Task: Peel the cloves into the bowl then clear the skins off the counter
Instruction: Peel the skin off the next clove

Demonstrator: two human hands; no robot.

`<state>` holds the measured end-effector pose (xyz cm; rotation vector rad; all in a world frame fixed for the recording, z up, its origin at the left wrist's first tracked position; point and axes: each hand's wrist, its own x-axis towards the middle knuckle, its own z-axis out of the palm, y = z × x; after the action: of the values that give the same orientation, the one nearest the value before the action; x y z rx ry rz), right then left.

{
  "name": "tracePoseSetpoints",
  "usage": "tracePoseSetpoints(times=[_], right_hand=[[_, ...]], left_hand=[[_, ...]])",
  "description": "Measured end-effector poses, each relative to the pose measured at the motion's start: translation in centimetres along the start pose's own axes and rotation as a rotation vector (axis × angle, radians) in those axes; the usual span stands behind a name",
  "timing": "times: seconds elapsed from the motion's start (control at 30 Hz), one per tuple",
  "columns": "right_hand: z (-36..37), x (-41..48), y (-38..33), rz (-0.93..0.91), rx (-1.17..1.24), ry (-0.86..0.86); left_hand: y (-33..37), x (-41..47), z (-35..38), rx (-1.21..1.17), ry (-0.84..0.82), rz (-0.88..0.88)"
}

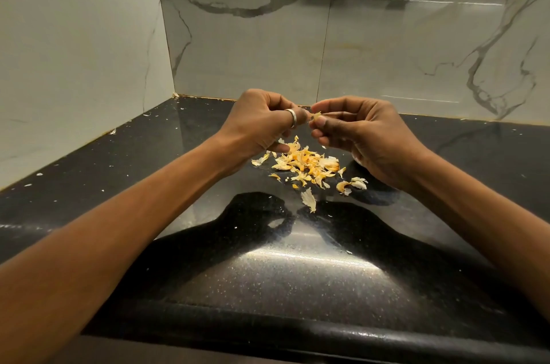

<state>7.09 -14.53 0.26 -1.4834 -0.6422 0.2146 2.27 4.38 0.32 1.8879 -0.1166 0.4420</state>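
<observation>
Step in hand: peeling, I'd say. One clove (pixel 316 116) is up in the air between both hands, over the middle of the bench (pixel 268 274).
Left hand (pixel 262 122): fingers curled in, fingertips pinching the clove's left end. There's a ring (pixel 293 118) on it.
Right hand (pixel 360 134): also curled, thumb and forefinger nipping the clove's right end, where a papery bit sticks up.
Clove: tiny and pale, mostly hidden by fingertips, so I can't tell how much skin is left on it.
Skins (pixel 306 165): a loose yellow-white pile on the bench right under the hands, with one bigger flake (pixel 309 200) lying apart, nearer the camera.
Stray bits (pixel 111 131): small white flecks scattered along the bench's left and back edges by the wall.
Bowl: not in view, so no clue where the peeled ones are going.
How I'd do it well: hold the clove firm with one hand and let the other nail catch the loose papery edge, then pull along the clove instead of across. Stay low over the pile so the flakes drop onto it.
Watch out: these skins are light and dry, so they likely drift or stick to fingers.
Left to do: my guess is the clearing part hasn't started, given the pile sitting there.
</observation>
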Motion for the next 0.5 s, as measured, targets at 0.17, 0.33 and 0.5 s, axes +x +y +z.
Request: tracePoseSetpoints(times=[0.17, 0.33, 0.5], right_hand=[[-0.09, -0.08, -0.04, -0.025, -0.044, 0.020], [0.01, -0.16, 0.00, -0.041, -0.072, 0.037], [0.09, -0.19, 0.03, -0.047, -0.109, 0.038]], left_hand=[[0.13, -0.09, -0.23, 0.036, -0.021, 0.080], [-0.27, 0.19, -0.24, 0.082, 0.034, 0.139], [-0.82, 0.59, -0.19, 0.238, 0.167, 0.222]])
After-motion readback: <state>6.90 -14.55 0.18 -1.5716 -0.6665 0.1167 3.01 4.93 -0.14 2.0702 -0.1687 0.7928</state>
